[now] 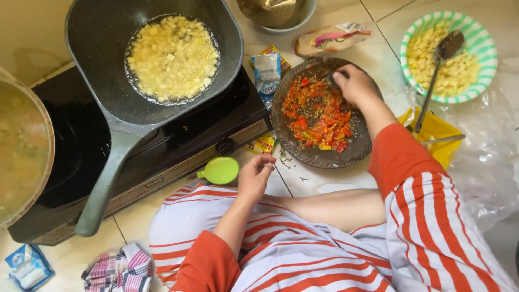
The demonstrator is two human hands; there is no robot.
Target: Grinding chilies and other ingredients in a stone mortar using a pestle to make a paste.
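from the left i see a grey pan of frying yellow cubes on the black stove, then my left hand, fingers loosely curled and holding nothing, beside a green lid. further right my right hand grips a pestle, mostly hidden, over the stone mortar of crushed red chilli, with a green-striped bowl at far right.

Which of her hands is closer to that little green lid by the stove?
The left hand: it hangs just right of the green lid. The right hand is farther off, over the stone mortar of chillies.
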